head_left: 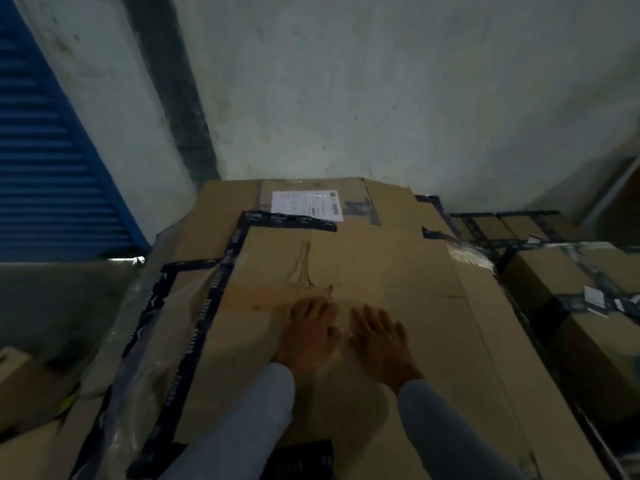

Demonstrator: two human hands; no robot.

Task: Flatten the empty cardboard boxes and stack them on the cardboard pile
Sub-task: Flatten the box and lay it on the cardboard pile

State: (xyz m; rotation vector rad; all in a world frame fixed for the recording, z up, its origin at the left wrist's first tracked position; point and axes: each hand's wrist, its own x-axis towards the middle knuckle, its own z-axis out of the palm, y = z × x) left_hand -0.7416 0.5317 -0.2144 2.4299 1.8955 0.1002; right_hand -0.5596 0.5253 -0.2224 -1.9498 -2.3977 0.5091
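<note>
A flattened brown cardboard box [363, 261] edged with black printed tape lies on top of the cardboard pile [221, 216]. Both my hands rest palm down on it, side by side near its middle. My left hand [310, 336] has its fingers spread flat on the cardboard. My right hand [379, 341] lies just to its right, fingers also spread, holding nothing. A lower sheet of the pile carries a white shipping label [306, 204] at the far end.
A grey concrete wall [381, 98] stands right behind the pile. A blue slatted shutter [45, 161] is at the left. Taped, unflattened boxes [588, 306] stand at the right. More cardboard and clear plastic wrap [114, 341] lie at the lower left.
</note>
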